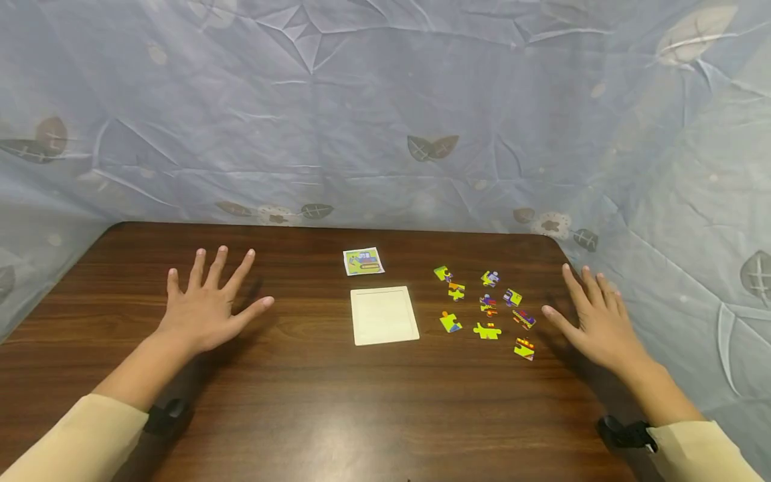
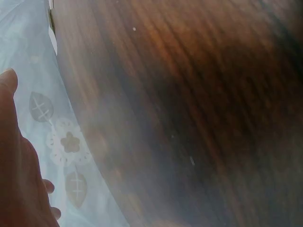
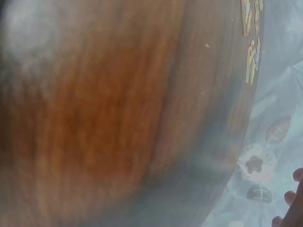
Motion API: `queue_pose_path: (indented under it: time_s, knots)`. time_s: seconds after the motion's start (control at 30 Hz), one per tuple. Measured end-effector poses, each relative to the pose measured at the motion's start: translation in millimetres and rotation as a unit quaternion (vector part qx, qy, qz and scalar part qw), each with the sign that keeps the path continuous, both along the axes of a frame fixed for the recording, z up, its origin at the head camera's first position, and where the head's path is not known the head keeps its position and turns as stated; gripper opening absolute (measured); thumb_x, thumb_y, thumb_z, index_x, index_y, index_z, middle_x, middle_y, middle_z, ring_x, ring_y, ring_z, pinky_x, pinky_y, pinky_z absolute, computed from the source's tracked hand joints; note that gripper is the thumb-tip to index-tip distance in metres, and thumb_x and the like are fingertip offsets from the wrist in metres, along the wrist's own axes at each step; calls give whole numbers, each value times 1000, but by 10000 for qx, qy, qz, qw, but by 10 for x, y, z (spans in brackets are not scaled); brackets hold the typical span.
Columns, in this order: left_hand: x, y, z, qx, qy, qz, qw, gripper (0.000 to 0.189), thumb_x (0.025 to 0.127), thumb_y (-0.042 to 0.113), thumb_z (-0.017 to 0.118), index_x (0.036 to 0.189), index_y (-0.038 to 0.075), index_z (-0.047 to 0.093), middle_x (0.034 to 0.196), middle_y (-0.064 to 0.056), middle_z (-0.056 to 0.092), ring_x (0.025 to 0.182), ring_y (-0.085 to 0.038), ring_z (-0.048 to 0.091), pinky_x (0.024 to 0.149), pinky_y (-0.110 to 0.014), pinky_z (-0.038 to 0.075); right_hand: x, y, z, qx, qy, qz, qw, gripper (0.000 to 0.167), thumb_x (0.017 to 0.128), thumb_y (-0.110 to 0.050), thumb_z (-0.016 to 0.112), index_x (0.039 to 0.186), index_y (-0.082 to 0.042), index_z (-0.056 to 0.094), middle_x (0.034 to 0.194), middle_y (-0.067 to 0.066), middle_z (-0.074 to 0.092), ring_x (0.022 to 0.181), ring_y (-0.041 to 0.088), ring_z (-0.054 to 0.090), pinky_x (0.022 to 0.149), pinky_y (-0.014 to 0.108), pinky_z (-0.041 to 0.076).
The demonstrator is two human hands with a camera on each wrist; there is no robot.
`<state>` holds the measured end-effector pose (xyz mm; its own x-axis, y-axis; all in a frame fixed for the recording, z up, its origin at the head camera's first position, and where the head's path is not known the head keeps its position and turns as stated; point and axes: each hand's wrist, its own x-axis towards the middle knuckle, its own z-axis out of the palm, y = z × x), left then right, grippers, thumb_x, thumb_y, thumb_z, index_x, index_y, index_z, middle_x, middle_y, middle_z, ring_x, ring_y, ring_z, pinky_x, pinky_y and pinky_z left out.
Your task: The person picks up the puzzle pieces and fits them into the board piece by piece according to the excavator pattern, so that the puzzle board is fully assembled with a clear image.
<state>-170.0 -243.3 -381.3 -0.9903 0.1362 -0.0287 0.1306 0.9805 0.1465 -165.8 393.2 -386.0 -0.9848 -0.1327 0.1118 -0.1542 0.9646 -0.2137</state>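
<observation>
My left hand (image 1: pixel 201 314) is spread over the left side of the table, its fingers straight and holding nothing. On the right, my right hand (image 1: pixel 602 328) is spread too, with the thumb pointing toward several loose jigsaw pieces (image 1: pixel 486 331). Those pieces are green with purple, orange and red printing, scattered apart from one another. Left of them lies a square cream puzzle tray (image 1: pixel 383 316) with a raised rim. Just behind the tray is a small picture card (image 1: pixel 364 261) showing a digger on green. In the right wrist view, some puzzle pieces (image 3: pixel 251 64) appear at the upper edge.
A dark brown wooden table (image 1: pixel 337 402) with rounded far corners carries everything. Pale blue-grey cloth (image 1: pixel 361 100) with leaf prints hangs behind it and along both sides. Dark straps (image 1: pixel 629 434) circle both wrists below cream sleeves (image 1: pixel 84 438).
</observation>
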Motion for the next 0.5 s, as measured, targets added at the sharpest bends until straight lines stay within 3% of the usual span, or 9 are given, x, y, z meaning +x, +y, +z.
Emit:
queue_pose_path:
  time_s: [0.2,0.37,0.5]
  knots:
    - [-4,20,-23,38,164,-185,9997,94,98,81,36,169,35,-5,176,-26,2,160,-55,5,119,-84,1,-54,-8,48,-200,460,278,9984,86,105,-51,55,171,-24,7,174,29,11,160,55,6,122,79,6]
    - [-11,114,16,75,263,-437,9987,92,99,79,38,170,30,6,171,-30,23,155,-56,25,121,-79,20,-167,-128,152,-594,983,762,9904,73,100,-38,69,163,-18,38,165,29,35,149,57,31,114,78,23]
    - [-31,255,59,245,149,-655,9974,94,99,79,40,170,21,17,167,-31,32,148,-58,38,114,-75,39,-280,-277,267,-648,967,1145,9866,64,97,-31,74,152,-9,50,156,25,48,141,50,43,109,71,35]
